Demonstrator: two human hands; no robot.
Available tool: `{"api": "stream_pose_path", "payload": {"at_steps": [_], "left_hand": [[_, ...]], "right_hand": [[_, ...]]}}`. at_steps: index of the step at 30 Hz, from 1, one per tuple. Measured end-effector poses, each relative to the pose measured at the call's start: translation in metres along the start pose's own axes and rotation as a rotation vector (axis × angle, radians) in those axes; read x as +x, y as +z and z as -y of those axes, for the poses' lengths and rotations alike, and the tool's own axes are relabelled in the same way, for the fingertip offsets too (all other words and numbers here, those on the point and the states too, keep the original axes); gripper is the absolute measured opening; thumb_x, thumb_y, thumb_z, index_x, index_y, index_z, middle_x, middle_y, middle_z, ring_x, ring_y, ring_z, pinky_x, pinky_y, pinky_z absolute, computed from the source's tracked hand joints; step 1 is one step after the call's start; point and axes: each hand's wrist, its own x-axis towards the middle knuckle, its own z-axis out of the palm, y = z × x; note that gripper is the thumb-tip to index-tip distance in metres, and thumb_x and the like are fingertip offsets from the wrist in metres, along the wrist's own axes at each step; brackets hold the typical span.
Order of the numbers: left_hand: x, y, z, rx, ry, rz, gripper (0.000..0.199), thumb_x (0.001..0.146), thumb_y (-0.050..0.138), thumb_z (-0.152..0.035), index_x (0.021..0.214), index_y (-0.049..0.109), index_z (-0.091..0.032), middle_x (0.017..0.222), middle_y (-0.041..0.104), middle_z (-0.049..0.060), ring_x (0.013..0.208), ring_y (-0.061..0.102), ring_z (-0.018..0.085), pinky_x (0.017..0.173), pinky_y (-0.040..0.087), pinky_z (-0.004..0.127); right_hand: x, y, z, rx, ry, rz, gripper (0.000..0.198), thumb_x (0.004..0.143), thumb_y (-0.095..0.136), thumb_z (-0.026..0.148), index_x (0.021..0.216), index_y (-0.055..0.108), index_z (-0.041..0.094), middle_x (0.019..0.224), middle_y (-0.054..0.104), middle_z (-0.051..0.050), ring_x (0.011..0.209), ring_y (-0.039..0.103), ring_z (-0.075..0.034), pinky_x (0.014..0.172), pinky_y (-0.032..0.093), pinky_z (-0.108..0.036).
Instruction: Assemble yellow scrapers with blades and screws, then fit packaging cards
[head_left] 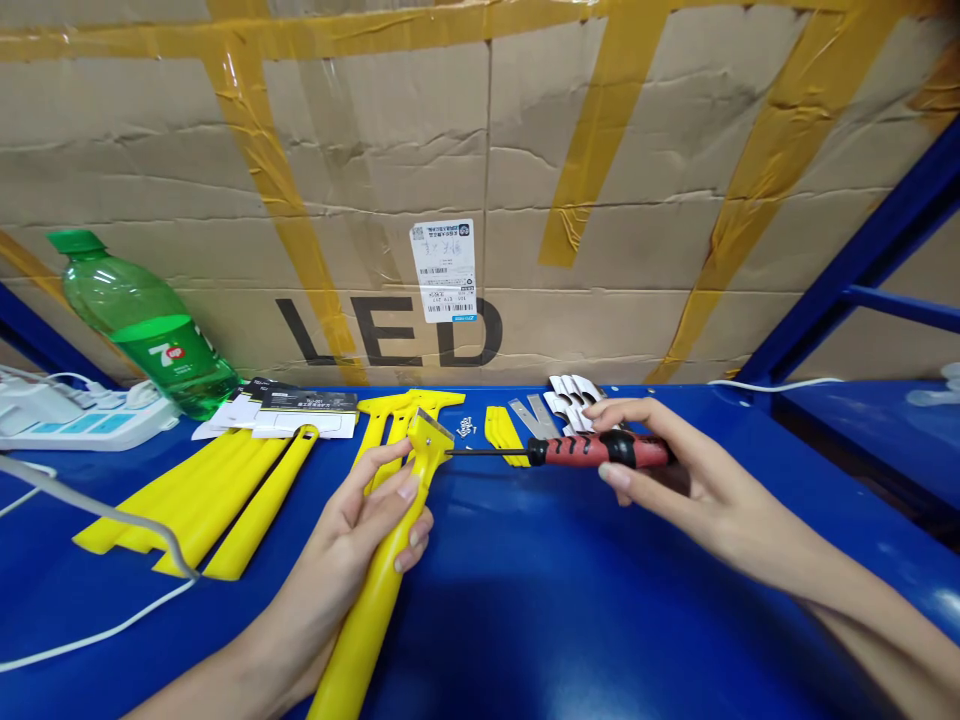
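Note:
My left hand is wrapped round the neck of a yellow scraper, its head with a metal plate tilted up and its long handle running down toward me. In my right hand is a red and black screwdriver, held level between thumb and fingers. The screwdriver's shaft points left, and its tip meets the side of the scraper head; whether it sits in a screw I cannot tell. Behind the scraper lie yellow scraper heads, small screws, yellow blade covers, flat blades and shiny curved metal plates.
Yellow handles lie at left beside black and white cards. A green bottle leans against a big taped cardboard box. A white power strip and cable are on the left of the blue table.

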Motion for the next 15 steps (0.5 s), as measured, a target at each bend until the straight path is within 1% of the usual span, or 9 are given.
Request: {"api": "stream_pose_path", "payload": {"at_steps": [1, 2, 3, 5, 7, 8, 12, 14, 15], "left_hand": [[0.0, 0.0, -0.001, -0.005, 0.001, 0.003, 0.043, 0.088, 0.072, -0.037, 0.125, 0.05, -0.029, 0.061, 0.052, -0.004, 0.054, 0.042, 0.008, 0.056, 0.03, 0.02], [0.0, 0.0, -0.001, -0.008, 0.001, 0.008, 0.042, 0.089, 0.072, -0.036, 0.125, 0.05, -0.029, 0.061, 0.051, -0.005, 0.053, 0.042, 0.008, 0.056, 0.03, 0.02], [-0.001, 0.0, -0.002, -0.008, 0.002, 0.015, 0.041, 0.089, 0.071, -0.036, 0.124, 0.05, -0.03, 0.061, 0.051, -0.005, 0.053, 0.041, 0.007, 0.055, 0.029, 0.019], [-0.001, 0.0, -0.003, -0.005, 0.012, 0.024, 0.038, 0.089, 0.071, -0.036, 0.121, 0.05, -0.029, 0.06, 0.05, -0.005, 0.053, 0.041, 0.007, 0.054, 0.028, 0.019], [-0.002, 0.0, -0.003, 0.003, 0.021, 0.025, 0.037, 0.089, 0.071, -0.037, 0.119, 0.051, -0.029, 0.06, 0.05, -0.005, 0.053, 0.041, 0.008, 0.054, 0.028, 0.02], [-0.002, -0.001, -0.003, 0.006, 0.025, 0.022, 0.038, 0.089, 0.071, -0.037, 0.119, 0.051, -0.029, 0.06, 0.05, -0.005, 0.053, 0.041, 0.008, 0.054, 0.029, 0.02], [0.0, -0.002, -0.001, 0.013, 0.03, 0.018, 0.04, 0.089, 0.071, -0.038, 0.121, 0.05, -0.028, 0.061, 0.051, -0.005, 0.053, 0.042, 0.008, 0.055, 0.029, 0.02], [0.003, -0.002, 0.0, 0.017, 0.029, 0.02, 0.041, 0.088, 0.072, -0.038, 0.121, 0.05, -0.028, 0.061, 0.052, -0.005, 0.053, 0.042, 0.008, 0.054, 0.029, 0.02], [0.003, -0.002, 0.0, 0.018, 0.033, 0.019, 0.041, 0.088, 0.072, -0.038, 0.121, 0.05, -0.028, 0.061, 0.052, -0.005, 0.053, 0.043, 0.008, 0.054, 0.03, 0.02]], "right_hand": [[0.0, -0.001, 0.001, -0.004, -0.033, 0.008, 0.028, 0.09, 0.067, 0.046, 0.108, 0.06, 0.026, 0.099, 0.066, -0.005, 0.075, 0.063, -0.017, 0.066, 0.054, -0.029], [0.0, -0.002, 0.002, 0.002, -0.036, 0.012, 0.028, 0.088, 0.069, 0.044, 0.107, 0.06, 0.026, 0.098, 0.066, -0.005, 0.073, 0.062, -0.016, 0.063, 0.054, -0.028], [0.0, -0.002, 0.003, 0.021, -0.014, 0.015, 0.028, 0.088, 0.07, 0.044, 0.105, 0.059, 0.025, 0.089, 0.065, -0.003, 0.066, 0.06, -0.015, 0.057, 0.052, -0.027], [0.0, 0.0, 0.005, 0.08, 0.069, 0.03, 0.029, 0.091, 0.067, 0.046, 0.107, 0.055, 0.025, 0.065, 0.055, 0.004, 0.05, 0.051, -0.011, 0.045, 0.045, -0.023], [0.0, 0.004, 0.006, 0.117, 0.128, 0.048, 0.032, 0.093, 0.063, 0.049, 0.108, 0.053, 0.024, 0.054, 0.047, 0.008, 0.042, 0.045, -0.01, 0.039, 0.039, -0.02], [0.001, 0.006, 0.006, 0.121, 0.145, 0.056, 0.032, 0.094, 0.062, 0.05, 0.109, 0.052, 0.024, 0.051, 0.047, 0.009, 0.041, 0.045, -0.009, 0.038, 0.038, -0.019], [0.001, 0.009, 0.005, 0.115, 0.209, 0.11, 0.034, 0.097, 0.055, 0.054, 0.109, 0.053, 0.023, 0.048, 0.049, 0.008, 0.039, 0.046, -0.01, 0.037, 0.038, -0.02], [0.001, 0.008, 0.004, 0.084, 0.187, 0.117, 0.033, 0.097, 0.055, 0.054, 0.109, 0.056, 0.022, 0.052, 0.054, 0.006, 0.041, 0.049, -0.011, 0.04, 0.043, -0.021], [0.001, 0.007, 0.003, 0.052, 0.143, 0.102, 0.032, 0.096, 0.057, 0.052, 0.11, 0.059, 0.022, 0.058, 0.06, 0.003, 0.046, 0.054, -0.012, 0.043, 0.047, -0.023]]}}
